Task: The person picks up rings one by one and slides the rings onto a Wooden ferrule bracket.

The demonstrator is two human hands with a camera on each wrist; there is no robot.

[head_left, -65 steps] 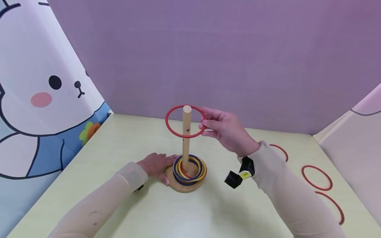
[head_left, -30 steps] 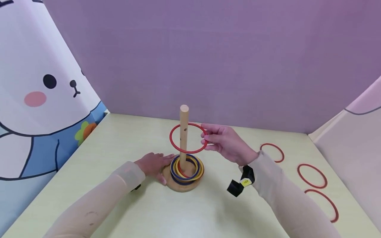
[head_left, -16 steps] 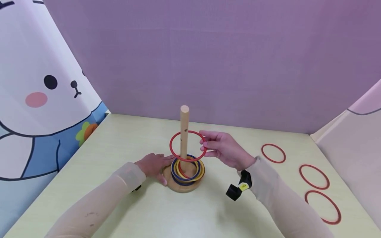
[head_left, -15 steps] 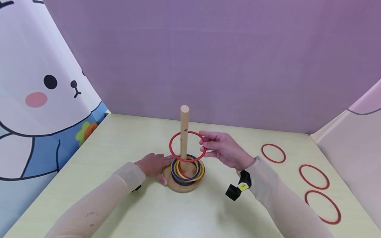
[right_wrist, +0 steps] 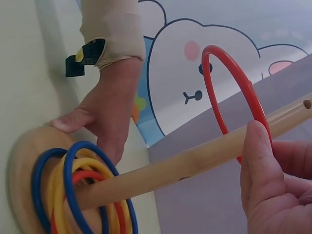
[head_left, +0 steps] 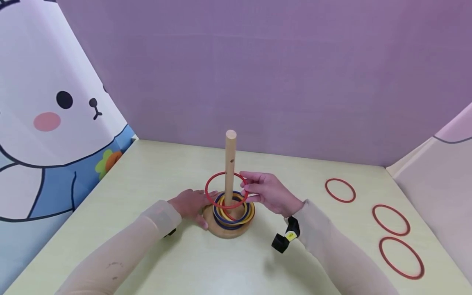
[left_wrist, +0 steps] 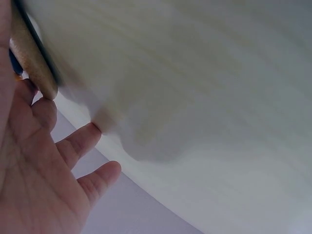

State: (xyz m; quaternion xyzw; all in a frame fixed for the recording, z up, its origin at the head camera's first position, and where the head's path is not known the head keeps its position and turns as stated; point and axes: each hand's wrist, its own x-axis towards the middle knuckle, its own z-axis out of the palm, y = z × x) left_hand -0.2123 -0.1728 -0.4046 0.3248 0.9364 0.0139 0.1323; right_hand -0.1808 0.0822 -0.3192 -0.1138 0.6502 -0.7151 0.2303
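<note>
On a pale bench [head_left: 191, 266], straight ahead of the person, a wooden post [head_left: 230, 157] stands upright on a round wooden base [head_left: 226, 234]. Around its foot lies a loose pile of blue, yellow and red rings [head_left: 251, 212]. Above the pile and apart from it, one red ring [head_left: 225, 207] encircles the post partway up; the right hand [head_left: 271, 192] pinches that ring's right edge between thumb and fingers. The left hand [head_left: 189, 203] is wide, fingers spread, and rests low at the left of the base, touching its edge. Over to the right, well apart from the post, three more red rings [head_left: 413, 278] lie flat on the bench in an uneven line. Both arms wear long pale sleeves [head_left: 121, 250] (the left one has a few small dark marks), and a black device [head_left: 281, 242] sits at the right wrist. Behind the bench rises a plain purple backdrop [head_left: 239, 82]; to the left, a panel [head_left: 33, 147] shows a white cartoon animal dressed in blue, with a black eye, a pink cheek and a green and orange flower beside it.
</note>
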